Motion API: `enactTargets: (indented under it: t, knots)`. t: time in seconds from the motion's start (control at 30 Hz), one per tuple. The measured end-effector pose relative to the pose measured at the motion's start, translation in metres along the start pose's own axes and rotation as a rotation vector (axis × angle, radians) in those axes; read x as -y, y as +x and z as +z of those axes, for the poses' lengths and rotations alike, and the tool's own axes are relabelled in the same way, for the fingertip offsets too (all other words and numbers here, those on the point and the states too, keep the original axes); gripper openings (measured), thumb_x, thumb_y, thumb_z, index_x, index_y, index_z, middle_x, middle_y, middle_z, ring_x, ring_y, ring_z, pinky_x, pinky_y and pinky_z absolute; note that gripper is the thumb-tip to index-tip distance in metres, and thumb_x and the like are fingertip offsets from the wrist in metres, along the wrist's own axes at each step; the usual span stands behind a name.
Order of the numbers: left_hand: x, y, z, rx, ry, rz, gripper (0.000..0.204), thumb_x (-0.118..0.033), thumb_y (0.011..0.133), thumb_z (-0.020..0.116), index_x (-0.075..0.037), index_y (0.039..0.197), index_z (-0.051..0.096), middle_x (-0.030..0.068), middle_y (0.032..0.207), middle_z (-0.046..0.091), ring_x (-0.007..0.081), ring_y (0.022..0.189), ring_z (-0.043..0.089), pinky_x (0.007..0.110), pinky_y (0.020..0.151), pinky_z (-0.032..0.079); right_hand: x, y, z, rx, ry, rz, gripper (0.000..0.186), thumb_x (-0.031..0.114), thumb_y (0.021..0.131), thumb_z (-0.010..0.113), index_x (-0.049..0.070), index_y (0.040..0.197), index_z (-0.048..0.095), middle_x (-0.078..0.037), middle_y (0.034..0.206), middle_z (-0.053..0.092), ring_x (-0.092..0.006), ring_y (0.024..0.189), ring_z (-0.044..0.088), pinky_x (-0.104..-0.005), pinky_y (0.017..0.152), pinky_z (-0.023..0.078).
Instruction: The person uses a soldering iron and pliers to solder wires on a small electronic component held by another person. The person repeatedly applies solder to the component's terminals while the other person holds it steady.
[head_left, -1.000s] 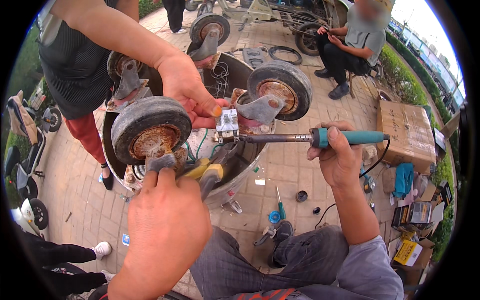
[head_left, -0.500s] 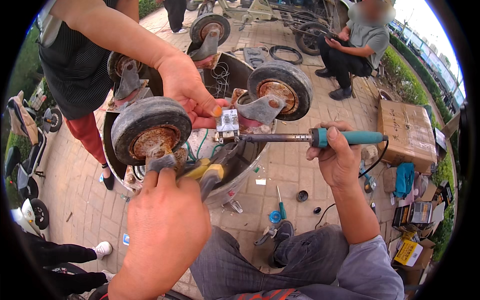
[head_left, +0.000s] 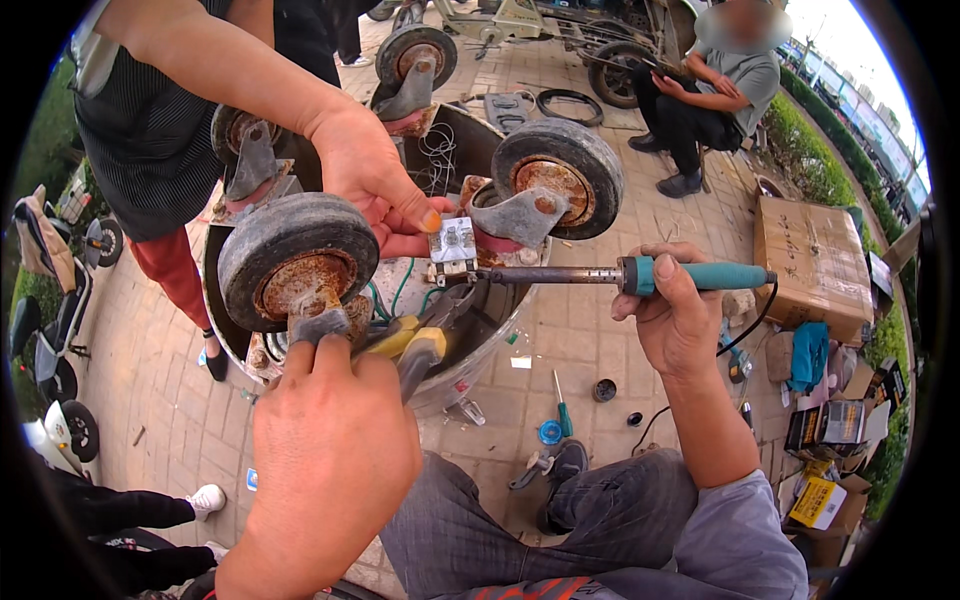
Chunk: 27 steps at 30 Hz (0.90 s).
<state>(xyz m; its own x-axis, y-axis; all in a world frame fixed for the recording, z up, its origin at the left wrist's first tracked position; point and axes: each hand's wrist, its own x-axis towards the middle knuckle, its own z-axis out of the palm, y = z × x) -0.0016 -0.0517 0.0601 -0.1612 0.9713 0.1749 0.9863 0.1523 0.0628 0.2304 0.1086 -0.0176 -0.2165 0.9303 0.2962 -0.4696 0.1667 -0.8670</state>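
Note:
My right hand (head_left: 680,310) is closed around the teal handle of a soldering iron (head_left: 700,275). The iron lies nearly level, its tip pointing left and meeting the lower edge of a small silver switch-like part (head_left: 453,240). Another person's hand (head_left: 375,180) pinches that part from the left. My left hand (head_left: 335,430) is closed on pliers (head_left: 425,345) with yellow and grey handles, their jaws up by the part's lower terminals. The fingertips of this hand are beside the rusty bracket of a caster wheel (head_left: 300,265); my palm is hidden.
An upturned round metal body (head_left: 508,335) carries several casters, including a right one (head_left: 560,180), with green wires inside. A screwdriver (head_left: 563,410) and a small blue spool (head_left: 550,432) lie on the paving. Right are a carton (head_left: 810,265) and a seated person (head_left: 715,100). The iron's cord (head_left: 655,425) trails down.
Little differs: the iron, the pliers and the small part keep their places. The casters shift very slightly in the picture. The seated person's arm has moved inward across the body.

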Motion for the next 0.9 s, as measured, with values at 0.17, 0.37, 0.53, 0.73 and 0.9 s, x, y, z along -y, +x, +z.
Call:
enactTargets:
  t: [0.17,0.37,0.53,0.73,0.9]
  knots:
    - [-0.0009,0.0015,-0.0001,0.004,-0.002,0.003,0.016,-0.008,0.073,0.067,0.003,0.083,0.062,0.0180,0.088,0.059,0.0356,0.087,0.059,0.045,0.071,0.050,-0.0012,-0.0001,-0.0017,-0.002,0.010,-0.007,0.029,0.018,0.092,0.067,-0.005,0.106,0.057,-0.018,0.086,0.067,-0.0245,0.066,0.067,-0.0368,0.057,0.059]
    - [0.0011,0.0018,0.0024,-0.061,0.035,0.063,0.011,-0.010,0.073,0.062,0.001,0.074,0.061,0.0161,0.083,0.057,0.0331,0.081,0.062,0.043,0.063,0.054,-0.0015,0.0001,-0.0026,-0.011,0.008,0.010,0.027,0.018,0.092,0.066,-0.004,0.106,0.058,-0.018,0.088,0.066,-0.0240,0.064,0.066,-0.0374,0.056,0.058]
    - [-0.0001,0.0011,0.0002,-0.019,0.007,0.010,0.014,-0.008,0.073,0.064,0.003,0.080,0.062,0.0175,0.086,0.059,0.0347,0.084,0.061,0.044,0.069,0.052,0.0006,-0.0016,-0.0010,-0.038,0.020,0.011,0.031,0.020,0.091,0.068,-0.005,0.105,0.057,-0.017,0.084,0.066,-0.0248,0.064,0.066,-0.0375,0.056,0.058]
    - [0.0008,0.0014,0.0020,-0.035,0.019,0.033,0.012,-0.009,0.073,0.063,0.002,0.077,0.062,0.0171,0.084,0.059,0.0342,0.082,0.061,0.044,0.067,0.053,0.0018,-0.0058,-0.0059,-0.039,0.019,-0.007,0.030,0.019,0.091,0.068,-0.005,0.105,0.058,-0.017,0.082,0.066,-0.0251,0.063,0.066,-0.0374,0.055,0.058]
    - [-0.0013,0.0015,-0.0005,0.004,-0.005,-0.011,0.015,-0.008,0.073,0.066,0.003,0.081,0.062,0.0182,0.087,0.060,0.0354,0.087,0.060,0.045,0.072,0.051,0.0008,-0.0070,-0.0019,-0.034,-0.004,-0.019,0.028,0.016,0.091,0.066,-0.005,0.105,0.057,-0.017,0.082,0.066,-0.0254,0.064,0.066,-0.0371,0.056,0.058]
